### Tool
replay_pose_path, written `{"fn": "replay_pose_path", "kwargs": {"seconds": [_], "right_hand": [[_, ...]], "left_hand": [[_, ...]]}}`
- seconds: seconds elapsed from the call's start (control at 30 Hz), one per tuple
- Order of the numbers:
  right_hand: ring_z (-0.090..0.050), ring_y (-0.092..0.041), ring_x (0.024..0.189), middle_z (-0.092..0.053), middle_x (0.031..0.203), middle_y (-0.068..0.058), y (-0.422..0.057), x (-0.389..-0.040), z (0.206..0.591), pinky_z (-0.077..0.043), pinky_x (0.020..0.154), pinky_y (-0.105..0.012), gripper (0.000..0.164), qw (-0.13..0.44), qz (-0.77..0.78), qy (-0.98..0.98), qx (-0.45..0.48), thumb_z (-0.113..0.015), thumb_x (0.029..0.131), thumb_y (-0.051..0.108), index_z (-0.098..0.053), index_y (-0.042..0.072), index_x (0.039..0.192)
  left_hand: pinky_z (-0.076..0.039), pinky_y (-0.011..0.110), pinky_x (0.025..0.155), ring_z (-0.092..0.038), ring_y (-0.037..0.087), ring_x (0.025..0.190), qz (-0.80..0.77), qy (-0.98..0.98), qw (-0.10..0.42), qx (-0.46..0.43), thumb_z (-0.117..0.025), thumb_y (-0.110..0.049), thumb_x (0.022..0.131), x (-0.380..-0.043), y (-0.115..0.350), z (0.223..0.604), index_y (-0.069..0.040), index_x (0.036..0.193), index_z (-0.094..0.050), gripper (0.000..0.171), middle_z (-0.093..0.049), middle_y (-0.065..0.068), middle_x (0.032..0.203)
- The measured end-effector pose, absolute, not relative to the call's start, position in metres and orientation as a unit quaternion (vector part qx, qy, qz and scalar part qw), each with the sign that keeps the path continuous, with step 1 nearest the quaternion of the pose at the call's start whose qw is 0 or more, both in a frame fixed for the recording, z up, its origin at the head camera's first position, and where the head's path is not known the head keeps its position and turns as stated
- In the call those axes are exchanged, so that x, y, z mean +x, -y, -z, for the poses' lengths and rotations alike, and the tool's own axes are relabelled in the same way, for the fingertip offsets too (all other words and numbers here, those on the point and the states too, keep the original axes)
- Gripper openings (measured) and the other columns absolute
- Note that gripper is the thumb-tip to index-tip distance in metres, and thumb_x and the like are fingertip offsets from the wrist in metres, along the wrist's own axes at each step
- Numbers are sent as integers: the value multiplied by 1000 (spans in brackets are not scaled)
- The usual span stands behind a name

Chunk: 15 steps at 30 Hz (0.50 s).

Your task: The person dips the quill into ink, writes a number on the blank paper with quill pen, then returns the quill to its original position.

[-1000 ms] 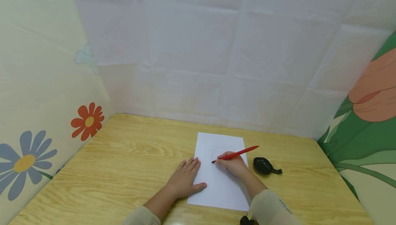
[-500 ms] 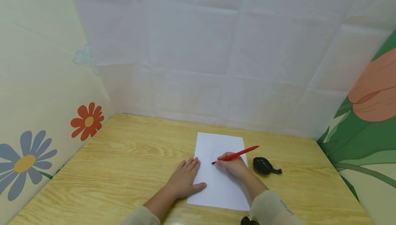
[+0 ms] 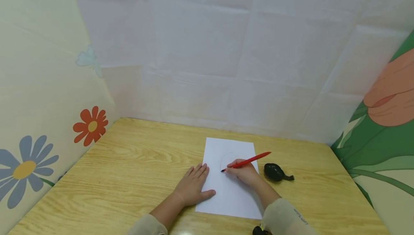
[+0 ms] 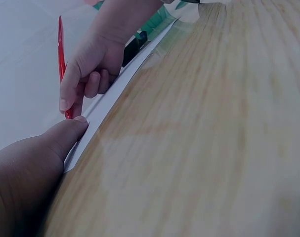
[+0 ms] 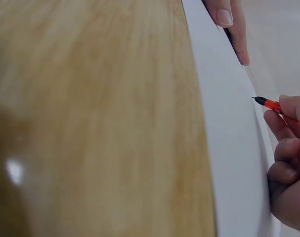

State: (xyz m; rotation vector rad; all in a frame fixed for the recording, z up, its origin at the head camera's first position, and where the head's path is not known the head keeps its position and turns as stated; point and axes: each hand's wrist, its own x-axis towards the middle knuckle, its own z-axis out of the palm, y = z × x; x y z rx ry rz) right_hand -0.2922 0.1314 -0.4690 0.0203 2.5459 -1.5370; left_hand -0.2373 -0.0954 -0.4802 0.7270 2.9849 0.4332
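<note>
A white sheet of paper [image 3: 237, 199] lies on the wooden table, with a faint thin curved line on its upper half. My right hand [image 3: 244, 173] pinches a slim red pen [image 3: 253, 158] between thumb and fingers. Its black tip with a fine point is down at the paper, near the lower left end of the curve, as the right wrist view also shows with the pen [image 5: 271, 103]. My left hand [image 3: 193, 186] lies flat at the sheet's left edge, fingers straight and thumb [image 4: 65, 133] out over the paper.
A glossy black rounded object [image 3: 274, 172] with a short tail lies right of the paper. Another small dark object [image 3: 258, 230] shows by the right sleeve at the near edge. White cloth [image 3: 200, 48] hangs behind the wooden table [image 3: 136, 156]; flower-printed cloths stand at both sides.
The pen tip has slid down a very short way on the paper with the right hand. The left hand and the sheet stay in place.
</note>
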Motion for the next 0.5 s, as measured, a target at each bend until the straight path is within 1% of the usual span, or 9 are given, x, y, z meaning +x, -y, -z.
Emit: {"fn": "replay_pose_path", "kwargs": {"seconds": [0.27,0.5], "right_hand": [[-49,-14,61,-62,69,4,-133,-291,470,-42,57,-23,18,83,515,-853,-5,-81,80,24,-75,11,92],[-49,-14,60,-62,69,5,-133,-291,470,-41,57,-23,17,91,515,-852,-1,-81,80,24,-75,13,92]], "left_hand": [[-17,50,123,-22,30,151,-140,-962,21,234,-49,-64,92,-238,96,480,-2,152,-31,88,-28,13,161],[-18,50,123,-23,30,151,-144,-961,21,236,-49,-64,92,-237,97,478,-1,152,-32,88,-29,14,161]]}}
